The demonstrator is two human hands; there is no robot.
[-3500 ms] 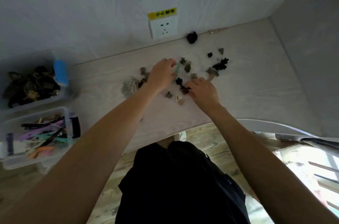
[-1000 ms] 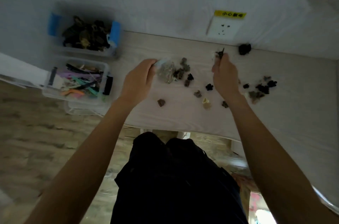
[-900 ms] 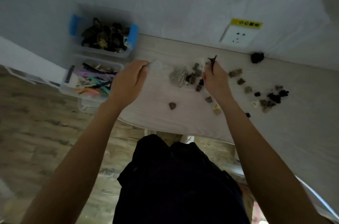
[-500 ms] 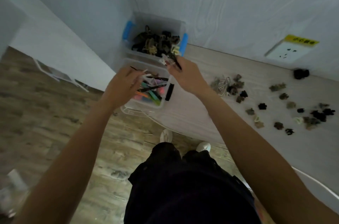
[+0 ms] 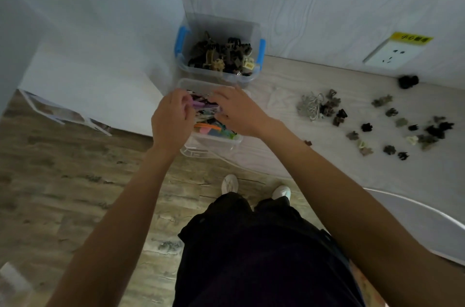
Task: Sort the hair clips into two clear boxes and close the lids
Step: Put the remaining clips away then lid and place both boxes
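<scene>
Both hands were over the near clear box point(image 5: 214, 142) of coloured hair clips point(image 5: 214, 128); left hand point(image 5: 171, 120) curled, right hand point(image 5: 236, 113) reaching in, grips unclear; claw clips point(image 5: 392, 125) lay scattered on the worktop point(image 5: 289, 155).

Both arms are left bare, with no sleeves seen. Dark black clothes point(image 5: 261, 251) are worn. White shoes point(image 5: 229, 183) are worn on the feet.

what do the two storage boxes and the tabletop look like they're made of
Far box: clear plastic, seemingly; the wall shows through it, and it has blue latches.
Near box: the same see-through plastic.
Tabletop: pale wood-grain finish, matte; laminate or wood, unclear.
</scene>
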